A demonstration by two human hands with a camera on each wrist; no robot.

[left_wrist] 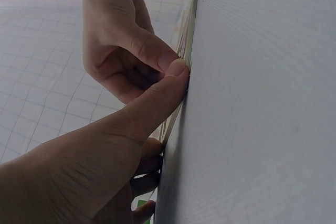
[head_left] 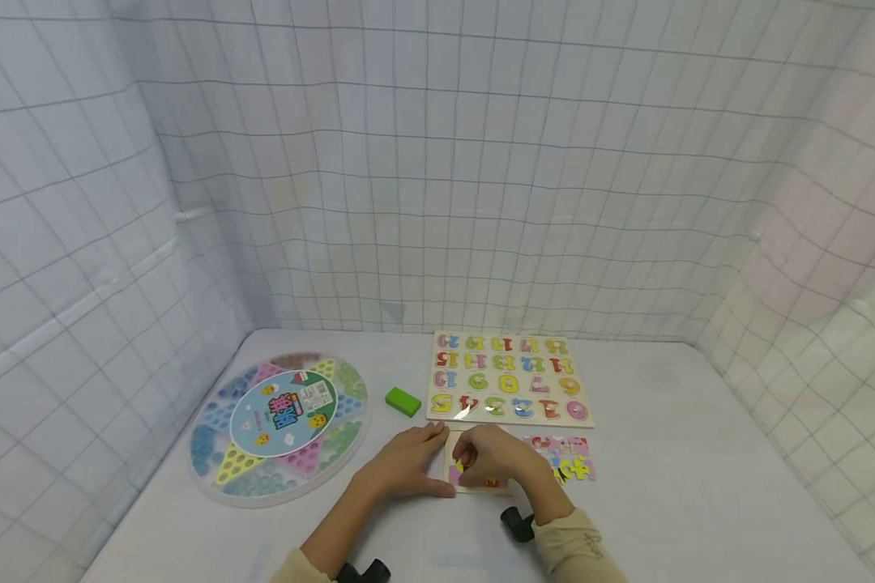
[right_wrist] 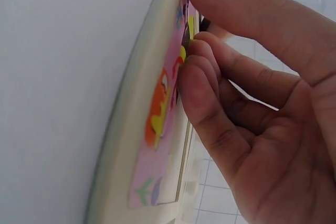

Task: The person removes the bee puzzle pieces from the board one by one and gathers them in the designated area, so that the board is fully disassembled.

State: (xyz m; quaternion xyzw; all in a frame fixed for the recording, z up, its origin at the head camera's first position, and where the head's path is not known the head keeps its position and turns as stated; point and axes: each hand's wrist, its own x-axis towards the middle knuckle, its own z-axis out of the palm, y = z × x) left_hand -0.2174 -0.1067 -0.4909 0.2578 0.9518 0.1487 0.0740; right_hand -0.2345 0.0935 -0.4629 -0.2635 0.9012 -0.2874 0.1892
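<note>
A small wooden jigsaw board (head_left: 474, 491) with pink printed pieces lies on the table in front of me. My left hand (head_left: 407, 463) grips its left side, thumb on the near edge and fingers toward the far corner. My right hand (head_left: 492, 455) is over the board with curled fingers, pinching a jigsaw piece (right_wrist: 185, 38) at its surface; the fingers hide much of the piece. Pink pieces with an orange and yellow print (right_wrist: 157, 111) lie in the recess beside the fingertips. More pink and yellow jigsaw pieces (head_left: 579, 468) are on the table right of the board.
Behind the hands lies a number puzzle board (head_left: 514, 423) filled with colored numerals. A green block (head_left: 403, 402) sits left of it. Farther left is a round, clear-edged star-pattern game board (head_left: 280, 413). Grid-patterned white cloth walls (head_left: 467, 202) surround the white table.
</note>
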